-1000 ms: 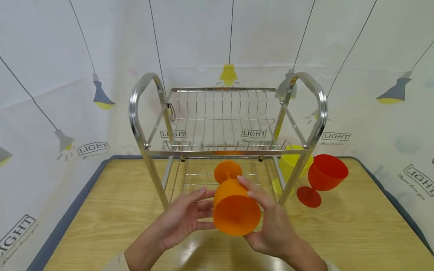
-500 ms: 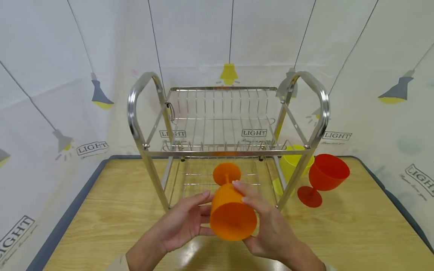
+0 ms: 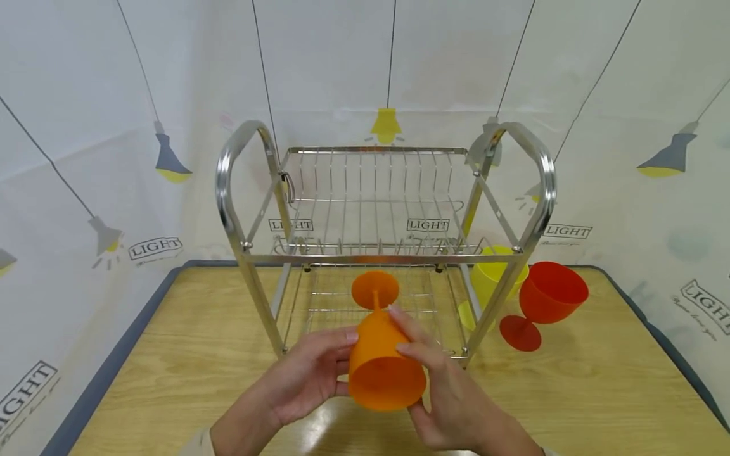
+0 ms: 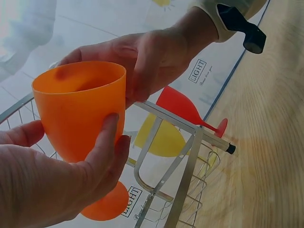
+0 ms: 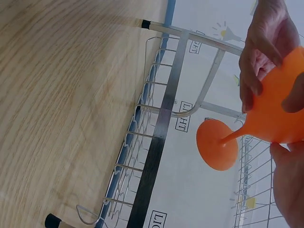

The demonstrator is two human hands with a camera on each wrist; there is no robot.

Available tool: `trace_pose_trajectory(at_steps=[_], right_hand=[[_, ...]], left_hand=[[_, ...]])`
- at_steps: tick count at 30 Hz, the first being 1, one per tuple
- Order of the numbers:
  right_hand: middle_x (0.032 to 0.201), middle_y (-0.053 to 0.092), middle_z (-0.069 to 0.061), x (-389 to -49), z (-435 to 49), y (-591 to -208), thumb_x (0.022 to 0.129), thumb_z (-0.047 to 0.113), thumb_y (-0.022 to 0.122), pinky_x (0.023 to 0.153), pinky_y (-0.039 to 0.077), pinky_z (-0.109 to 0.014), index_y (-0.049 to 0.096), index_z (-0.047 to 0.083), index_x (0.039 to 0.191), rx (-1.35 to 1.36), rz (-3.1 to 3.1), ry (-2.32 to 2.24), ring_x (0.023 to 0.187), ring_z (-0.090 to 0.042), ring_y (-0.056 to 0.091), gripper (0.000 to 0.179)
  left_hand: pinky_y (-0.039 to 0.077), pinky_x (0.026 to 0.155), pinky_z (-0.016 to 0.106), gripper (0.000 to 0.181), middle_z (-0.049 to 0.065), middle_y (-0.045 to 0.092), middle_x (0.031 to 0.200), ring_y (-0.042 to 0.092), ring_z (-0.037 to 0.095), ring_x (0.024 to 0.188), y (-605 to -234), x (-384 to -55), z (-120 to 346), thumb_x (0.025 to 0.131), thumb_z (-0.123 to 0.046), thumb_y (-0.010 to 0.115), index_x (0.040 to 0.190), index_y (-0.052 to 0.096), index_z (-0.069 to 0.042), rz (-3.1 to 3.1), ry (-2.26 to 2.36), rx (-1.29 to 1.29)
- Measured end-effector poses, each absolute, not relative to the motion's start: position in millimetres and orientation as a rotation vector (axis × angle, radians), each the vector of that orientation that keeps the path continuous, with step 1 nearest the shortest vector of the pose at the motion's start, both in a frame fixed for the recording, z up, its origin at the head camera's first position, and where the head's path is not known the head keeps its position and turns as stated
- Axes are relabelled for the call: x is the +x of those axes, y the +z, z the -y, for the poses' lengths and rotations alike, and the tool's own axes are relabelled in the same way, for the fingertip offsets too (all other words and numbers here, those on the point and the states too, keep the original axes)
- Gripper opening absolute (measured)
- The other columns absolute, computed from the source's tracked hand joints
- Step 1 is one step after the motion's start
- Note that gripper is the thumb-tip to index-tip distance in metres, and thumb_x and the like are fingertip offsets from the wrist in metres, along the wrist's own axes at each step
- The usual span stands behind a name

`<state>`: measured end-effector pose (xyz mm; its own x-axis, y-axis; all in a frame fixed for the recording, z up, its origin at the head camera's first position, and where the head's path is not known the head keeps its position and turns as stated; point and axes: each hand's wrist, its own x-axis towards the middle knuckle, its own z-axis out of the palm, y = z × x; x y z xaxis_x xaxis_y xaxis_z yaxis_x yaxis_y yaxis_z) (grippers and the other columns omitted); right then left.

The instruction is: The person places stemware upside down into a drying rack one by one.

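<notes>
An orange plastic goblet is tilted in the air in front of the rack, its mouth toward me and its round foot pointing away. My right hand grips the bowl from the right, fingers over the top and thumb under the rim. From the other side my left hand holds the bowl, with the thumb on its upper side; in the left wrist view its fingers curl round the orange bowl. A red goblet and a yellow goblet stand on the table to the right.
A two-tier metal dish rack stands on the wooden table beyond my hands. Its right front post rises partly before the yellow goblet. Behind hangs a white cloth printed with lamps.
The orange goblet has shifted slightly left and down toward me, both hands staying with it. My left thumb and fingers have come onto the bowl more closely.
</notes>
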<state>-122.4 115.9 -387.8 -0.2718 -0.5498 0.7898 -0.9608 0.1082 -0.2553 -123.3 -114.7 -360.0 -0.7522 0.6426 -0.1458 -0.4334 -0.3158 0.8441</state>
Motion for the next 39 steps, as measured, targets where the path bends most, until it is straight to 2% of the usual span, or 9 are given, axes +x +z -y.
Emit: trace_pose_trajectory(at_steps=[2, 5, 12, 16, 20, 23, 31, 39], right_hand=[[0.150, 0.023, -0.037, -120, -118, -389, 0.047, -0.013, 0.053, 0.121, 0.020, -0.030, 0.030, -0.007, 0.132, 1.487, 1.927, 1.089, 0.144, -0.034, 0.026, 0.087], [0.153, 0.014, -0.037, -117, -125, -390, 0.044, -0.014, 0.046, 0.122, 0.015, -0.029, 0.027, -0.007, 0.134, 1.517, 2.018, 1.165, 0.147, -0.033, 0.018, 0.093], [0.160, -0.003, -0.027, -109, -139, -387, 0.051, -0.013, 0.043, 0.121, 0.010, -0.024, 0.026, -0.001, 0.142, 1.564, 2.195, 1.524, 0.150, -0.034, 0.002, 0.093], [0.161, -0.006, -0.022, -108, -140, -385, 0.066, -0.004, 0.042, 0.120, 0.010, -0.024, 0.034, 0.001, 0.140, 1.552, 2.167, 1.769, 0.150, -0.032, -0.002, 0.075], [0.162, -0.003, -0.022, -108, -138, -386, 0.090, 0.008, 0.041, 0.120, 0.013, -0.025, 0.040, 0.003, 0.136, 1.525, 2.132, 1.853, 0.150, -0.031, -0.001, 0.046], [0.162, 0.000, -0.022, -109, -135, -387, 0.096, 0.012, 0.047, 0.120, 0.014, -0.027, 0.042, 0.003, 0.133, 1.513, 2.120, 1.855, 0.150, -0.033, 0.001, 0.039], [0.164, 0.004, -0.012, -110, -133, -389, 0.087, -0.002, 0.054, 0.118, 0.020, -0.026, 0.041, 0.006, 0.132, 1.381, 2.176, 1.928, 0.150, -0.029, 0.007, 0.047], [0.163, 0.007, -0.015, -112, -129, -392, 0.086, -0.006, 0.062, 0.118, 0.021, -0.023, 0.030, 0.006, 0.137, 1.294, 2.212, 1.884, 0.149, -0.028, 0.014, 0.062]], left_hand=[[0.057, 0.086, 0.036, 0.035, 0.006, 0.064, 0.112, 0.060, 0.020, 0.100, -361, -124, 114, 0.100, -0.021, 0.047, 0.129, 0.053, -0.002, -1.255, 2.096, 0.290], [0.057, 0.086, 0.037, 0.037, 0.007, 0.064, 0.113, 0.061, 0.021, 0.101, -362, -126, 114, 0.100, -0.020, 0.049, 0.130, 0.051, 0.001, -1.260, 2.100, 0.275], [0.057, 0.087, 0.041, 0.051, 0.010, 0.062, 0.123, 0.063, 0.023, 0.105, -365, -125, 113, 0.097, -0.013, 0.056, 0.141, 0.040, 0.006, -1.277, 2.132, 0.207], [0.056, 0.089, 0.044, 0.059, 0.013, 0.059, 0.128, 0.062, 0.025, 0.109, -365, -125, 113, 0.093, -0.008, 0.059, 0.144, 0.034, 0.006, -1.305, 2.141, 0.193], [0.054, 0.091, 0.045, 0.064, 0.014, 0.058, 0.130, 0.060, 0.026, 0.110, -365, -124, 112, 0.089, -0.003, 0.062, 0.145, 0.032, 0.003, -1.321, 2.141, 0.189], [0.054, 0.091, 0.043, 0.066, 0.013, 0.058, 0.130, 0.060, 0.025, 0.110, -366, -123, 112, 0.086, 0.000, 0.064, 0.144, 0.033, 0.001, -1.355, 2.147, 0.189], [0.052, 0.096, 0.037, 0.072, 0.014, 0.054, 0.139, 0.057, 0.024, 0.118, -371, -121, 107, 0.079, 0.004, 0.073, 0.143, 0.040, -0.003, -1.511, 2.174, 0.232], [0.050, 0.099, 0.038, 0.076, 0.014, 0.054, 0.140, 0.052, 0.026, 0.124, -375, -121, 105, 0.076, 0.001, 0.079, 0.142, 0.042, -0.003, -1.644, 2.167, 0.291]])
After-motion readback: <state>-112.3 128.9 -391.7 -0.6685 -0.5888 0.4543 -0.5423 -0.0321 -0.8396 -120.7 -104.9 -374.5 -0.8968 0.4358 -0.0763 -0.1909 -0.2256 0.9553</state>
